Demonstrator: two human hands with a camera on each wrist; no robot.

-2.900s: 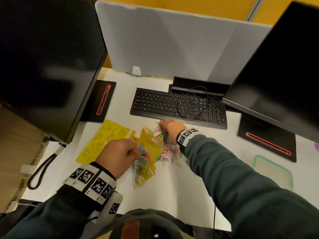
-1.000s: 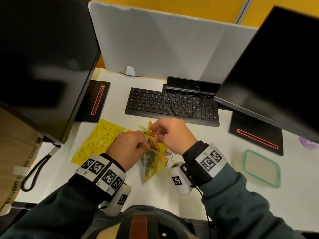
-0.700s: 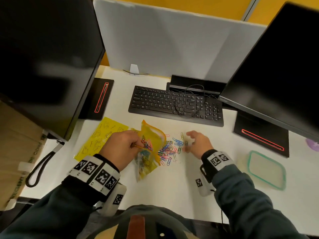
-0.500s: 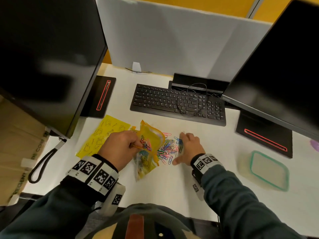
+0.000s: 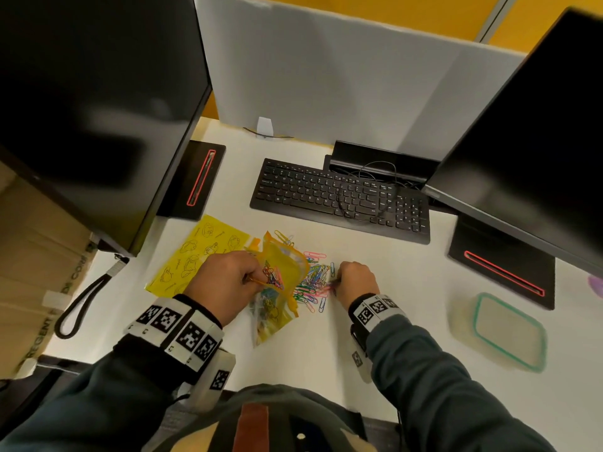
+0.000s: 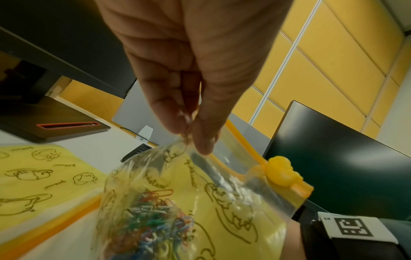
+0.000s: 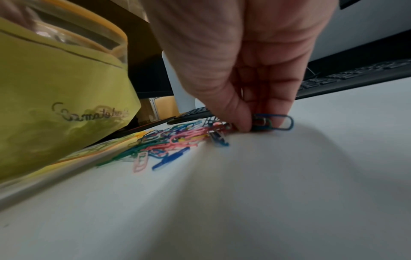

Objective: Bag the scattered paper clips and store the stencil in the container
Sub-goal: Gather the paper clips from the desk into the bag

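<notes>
A yellow zip bag point(image 5: 280, 288) with several coloured clips inside stands open on the white desk. My left hand point(image 5: 228, 285) pinches its top edge; the left wrist view shows thumb and fingers pinching the clear rim of the bag point(image 6: 200, 193). A pile of coloured paper clips point(image 5: 311, 282) lies just right of the bag. My right hand point(image 5: 352, 282) rests at the pile's right edge, and in the right wrist view its fingers pinch a few paper clips point(image 7: 266, 122) against the desk. The yellow stencil point(image 5: 195, 256) lies flat to the left, partly under my left hand and the bag.
A clear container with a green rim point(image 5: 509, 334) sits at the right of the desk. A black keyboard point(image 5: 339, 197) lies behind the clips. Two monitors on black stands point(image 5: 502, 272) flank the desk, and a grey partition point(image 5: 326, 76) closes the back.
My right hand dropped clips at the bag's mouth a second ago, swung out to the right, then came back to the pile and curled onto clips. The left hand kept holding the bag.
</notes>
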